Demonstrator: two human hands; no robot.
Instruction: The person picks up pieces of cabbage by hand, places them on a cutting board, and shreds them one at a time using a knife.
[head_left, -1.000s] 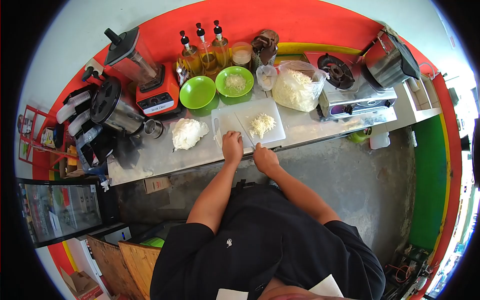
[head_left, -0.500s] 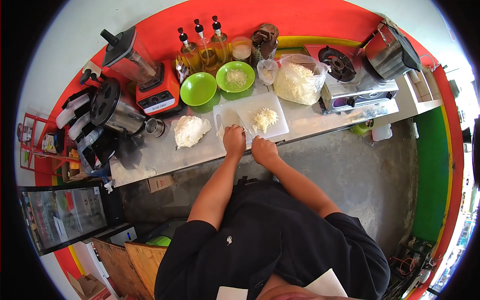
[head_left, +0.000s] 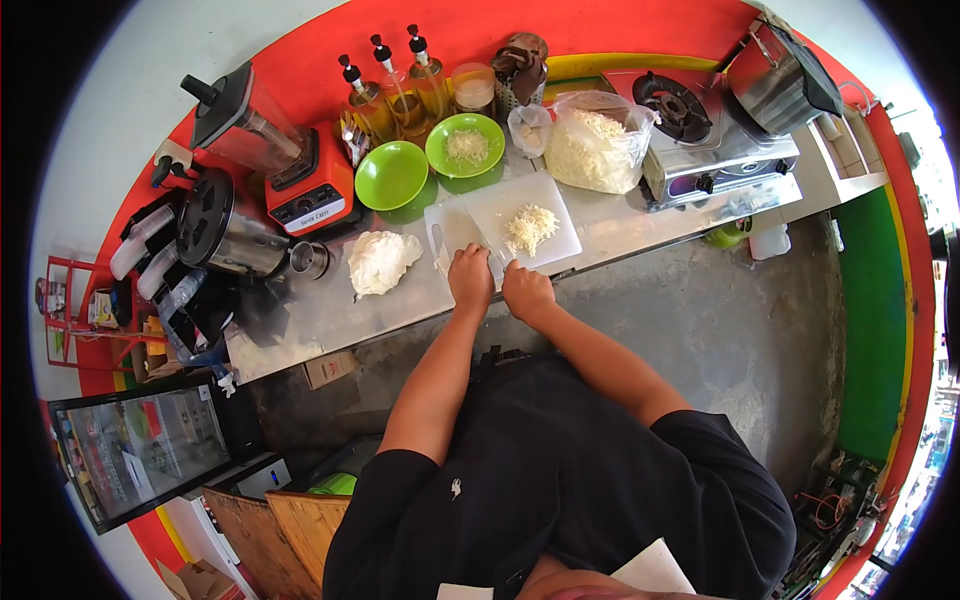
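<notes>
Steel counter (head_left: 320,315), cutting board (head_left: 470,215), perhaps concrete floor (head_left: 700,330)

Reference is the cutting board (head_left: 500,200). Its near edge is blocked: left hand (head_left: 470,280) and right hand (head_left: 525,290) sit side by side on it. The shred pile (head_left: 530,227) takes the board's right-centre; bare board shows left of the pile and along the far edge. Left of the board a white lump (head_left: 380,262) lies near, steel cup (head_left: 310,260) beyond it, with a narrow lane between lump and board. Behind the board, the plain green bowl (head_left: 393,175), the green bowl with shreds (head_left: 465,147) and the plastic bag (head_left: 595,150) crowd the far edge, so clearance is tight. Right of the board a bare counter strip (head_left: 640,225) runs in front of the gas stove (head_left: 705,140), the widest open lane.
</notes>
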